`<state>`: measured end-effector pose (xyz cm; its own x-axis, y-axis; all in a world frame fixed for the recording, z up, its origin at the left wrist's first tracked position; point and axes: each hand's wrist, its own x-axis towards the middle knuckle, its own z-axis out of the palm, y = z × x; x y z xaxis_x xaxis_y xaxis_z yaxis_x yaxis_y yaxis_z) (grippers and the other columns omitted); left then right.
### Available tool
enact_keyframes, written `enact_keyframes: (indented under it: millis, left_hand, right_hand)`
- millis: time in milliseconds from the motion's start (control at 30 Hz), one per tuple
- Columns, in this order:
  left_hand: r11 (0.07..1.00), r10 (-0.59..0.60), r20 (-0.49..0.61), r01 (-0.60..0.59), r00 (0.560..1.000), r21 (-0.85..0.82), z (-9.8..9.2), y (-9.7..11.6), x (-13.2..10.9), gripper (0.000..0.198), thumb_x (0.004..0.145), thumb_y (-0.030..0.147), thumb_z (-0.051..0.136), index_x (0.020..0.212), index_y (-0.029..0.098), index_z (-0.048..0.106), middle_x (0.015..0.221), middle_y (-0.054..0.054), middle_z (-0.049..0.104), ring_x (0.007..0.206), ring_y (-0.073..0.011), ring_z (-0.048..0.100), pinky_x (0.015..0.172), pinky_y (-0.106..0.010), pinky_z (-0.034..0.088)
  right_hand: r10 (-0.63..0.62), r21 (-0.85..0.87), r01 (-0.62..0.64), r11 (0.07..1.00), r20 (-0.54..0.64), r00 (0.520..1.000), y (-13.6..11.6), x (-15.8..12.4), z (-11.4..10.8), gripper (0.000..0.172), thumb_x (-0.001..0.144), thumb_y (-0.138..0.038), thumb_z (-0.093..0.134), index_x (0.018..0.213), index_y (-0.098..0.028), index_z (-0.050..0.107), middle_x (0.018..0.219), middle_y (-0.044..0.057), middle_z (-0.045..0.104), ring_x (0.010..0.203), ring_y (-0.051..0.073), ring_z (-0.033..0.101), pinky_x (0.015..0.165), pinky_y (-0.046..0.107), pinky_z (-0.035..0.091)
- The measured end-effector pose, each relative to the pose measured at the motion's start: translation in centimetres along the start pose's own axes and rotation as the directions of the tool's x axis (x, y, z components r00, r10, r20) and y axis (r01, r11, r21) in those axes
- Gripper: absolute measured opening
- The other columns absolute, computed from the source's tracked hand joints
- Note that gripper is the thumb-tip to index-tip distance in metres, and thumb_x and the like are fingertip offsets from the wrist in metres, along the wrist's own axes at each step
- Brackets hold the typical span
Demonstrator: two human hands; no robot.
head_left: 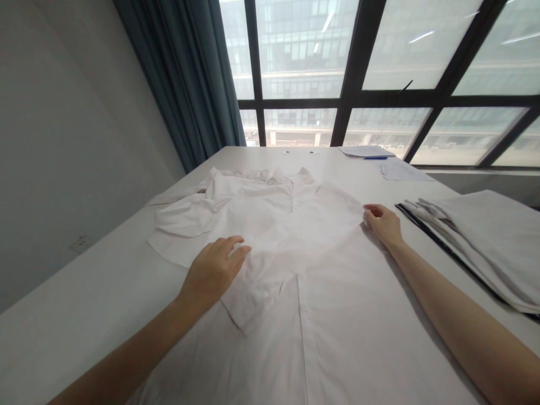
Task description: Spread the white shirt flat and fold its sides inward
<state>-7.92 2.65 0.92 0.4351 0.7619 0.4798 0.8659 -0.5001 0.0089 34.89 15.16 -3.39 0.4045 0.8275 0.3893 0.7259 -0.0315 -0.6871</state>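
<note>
A white shirt (270,225) lies spread over the white table, its collar toward the window and its button front running down the middle. Wrinkled cloth is bunched on its left side, where one sleeve (185,216) rests folded. Over the left half of the shirt is my left hand (215,267), thumb and fingers slightly apart and nothing in them. Whether it touches the cloth I cannot tell. At the shirt's right edge, my right hand (383,224) has its fingertips pinched together on the fabric.
A stack of folded white cloth (498,242) with a dark edge sits on the right of the table (105,281). Papers (366,151) and a blue pen (375,158) lie at the far right. Behind stand a window and a blue curtain (185,73); a wall borders the left.
</note>
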Motion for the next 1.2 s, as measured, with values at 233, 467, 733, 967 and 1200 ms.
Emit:
enact_keyframes:
  millis: [233, 467, 733, 967, 1200]
  left_hand:
    - [0.942, 0.331, 0.209, -0.307, 0.920, -0.139, -1.1, 4.4, -0.7, 0.023, 0.083, 0.039, 0.065, 0.082, 0.017, 0.059, 0.091, -0.007, 0.064, 0.088, -0.0245, 0.058, 0.082, -0.041, 0.048]
    - [0.942, 0.324, 0.184, -0.298, 0.928, -0.157, -0.5, 4.5, -1.0, 0.007, 0.079, 0.011, 0.056, 0.077, 0.016, 0.059, 0.080, -0.004, 0.062, 0.080, -0.0212, 0.055, 0.077, -0.037, 0.047]
    - [0.869, 0.397, -0.071, -0.399, 0.915, -0.292, -1.0, 4.3, -0.7, 0.014, 0.084, 0.008, 0.051, 0.073, 0.017, 0.055, 0.072, -0.002, 0.060, 0.073, -0.0158, 0.053, 0.081, -0.034, 0.046]
    - [0.848, 0.435, 0.123, -0.360, 0.892, -0.390, -0.8, 4.2, -0.9, 0.018, 0.093, 0.014, 0.045, 0.081, 0.020, 0.057, 0.087, -0.002, 0.064, 0.090, -0.0150, 0.058, 0.109, -0.040, 0.031]
    - [0.987, -0.007, 0.066, 0.018, 0.998, -0.161, 0.9, 1.7, -0.8, 0.021, 0.095, 0.022, 0.042, 0.108, 0.017, 0.058, 0.107, -0.010, 0.063, 0.102, -0.0236, 0.057, 0.090, -0.041, 0.044]
  right_hand:
    - [-0.045, 0.026, 0.045, 0.999, 0.020, 0.999, -0.6, -0.4, -0.3, 0.042, 0.075, -0.042, 0.054, 0.101, -0.018, 0.075, 0.071, 0.006, 0.070, 0.065, 0.021, 0.061, 0.071, 0.034, 0.045]
    - [-0.059, 0.062, 0.058, 0.996, 0.006, 0.998, -1.2, -0.7, -0.4, 0.042, 0.073, -0.044, 0.054, 0.097, -0.016, 0.075, 0.065, 0.005, 0.068, 0.059, 0.019, 0.058, 0.064, 0.031, 0.044]
    - [-0.037, 0.032, 0.038, 0.999, -0.017, 0.999, -1.1, -0.6, -0.5, 0.041, 0.075, -0.040, 0.051, 0.100, -0.016, 0.074, 0.068, 0.006, 0.069, 0.059, 0.019, 0.059, 0.064, 0.031, 0.044]
    - [-0.002, -0.130, 0.005, 0.992, 0.029, 1.000, 0.1, 0.0, 0.2, 0.033, 0.069, -0.028, 0.051, 0.093, -0.021, 0.072, 0.067, 0.003, 0.067, 0.069, 0.023, 0.061, 0.076, 0.038, 0.043]
    - [0.009, -0.186, -0.009, 0.982, -0.001, 1.000, 0.3, 0.1, 0.5, 0.038, 0.076, -0.031, 0.049, 0.109, -0.021, 0.065, 0.087, 0.008, 0.070, 0.084, 0.026, 0.062, 0.085, 0.044, 0.040]
